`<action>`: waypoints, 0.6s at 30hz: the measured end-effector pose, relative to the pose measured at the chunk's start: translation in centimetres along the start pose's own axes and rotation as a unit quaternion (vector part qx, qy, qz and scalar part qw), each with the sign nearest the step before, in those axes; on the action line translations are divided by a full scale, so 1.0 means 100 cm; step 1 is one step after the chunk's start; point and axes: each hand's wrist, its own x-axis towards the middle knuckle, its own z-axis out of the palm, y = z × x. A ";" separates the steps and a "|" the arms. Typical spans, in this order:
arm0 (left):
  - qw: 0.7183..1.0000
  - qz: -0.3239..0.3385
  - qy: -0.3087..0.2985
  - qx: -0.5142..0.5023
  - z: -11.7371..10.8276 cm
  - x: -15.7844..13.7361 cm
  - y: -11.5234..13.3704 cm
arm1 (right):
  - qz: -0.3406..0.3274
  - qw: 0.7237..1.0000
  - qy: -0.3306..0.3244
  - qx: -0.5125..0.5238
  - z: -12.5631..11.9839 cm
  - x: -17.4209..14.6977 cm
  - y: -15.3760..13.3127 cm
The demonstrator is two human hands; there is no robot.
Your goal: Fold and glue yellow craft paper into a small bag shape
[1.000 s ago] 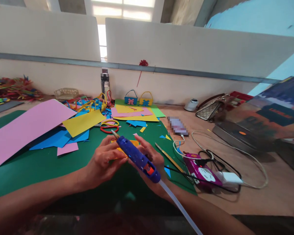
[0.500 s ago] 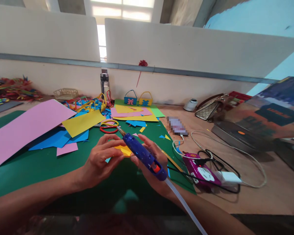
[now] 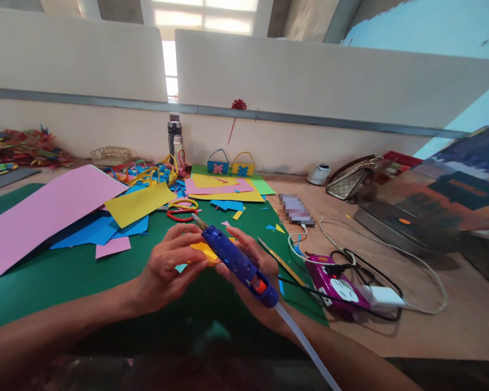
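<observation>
The left hand [image 3: 173,266] pinches a small yellow craft-sheet piece [image 3: 204,251] between thumb and curled fingers, while the right thumb meets its right edge. The right hand [image 3: 255,260] also carries a blue hot glue gun [image 3: 232,258], which lies across its palm; how its hidden fingers wrap the body cannot be told, though the right index finger stands out straight. The step in hand looks like shaping and steadying the piece, with the gun kept ready.

Done well, this probably calls for light, even pressure from both thumbs, so that the soft sheet does not crease. The metal nozzle [image 3: 198,220] points away beyond the left fingertips and sits close above them; it may be hot, so they are best kept below and clear of it. The glue stick [image 3: 305,347] trails behind, over the right wrist, and needs free room. To the right of the right-hand fingers, a black cable [image 3: 295,286] reaches the purple power strip [image 3: 336,285] and should stay slack.
</observation>
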 end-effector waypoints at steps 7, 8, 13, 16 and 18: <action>0.989 -0.130 0.068 0.002 -0.027 0.010 -0.023 | 0.028 0.996 0.082 -0.012 -0.016 0.020 -0.003; 0.989 -0.138 0.058 0.016 -0.030 0.012 -0.028 | 0.037 0.995 0.093 -0.012 -0.018 0.022 -0.002; 0.989 -0.145 -0.013 -0.035 -0.034 0.015 -0.041 | 0.098 0.988 0.116 0.001 -0.021 0.026 0.001; 0.976 -0.128 -0.115 -0.137 -0.030 0.014 -0.038 | 0.134 0.984 0.117 0.026 -0.022 0.029 0.006; 0.964 -0.128 -0.159 -0.170 -0.026 0.012 -0.034 | 0.146 0.982 0.108 0.059 -0.021 0.033 0.010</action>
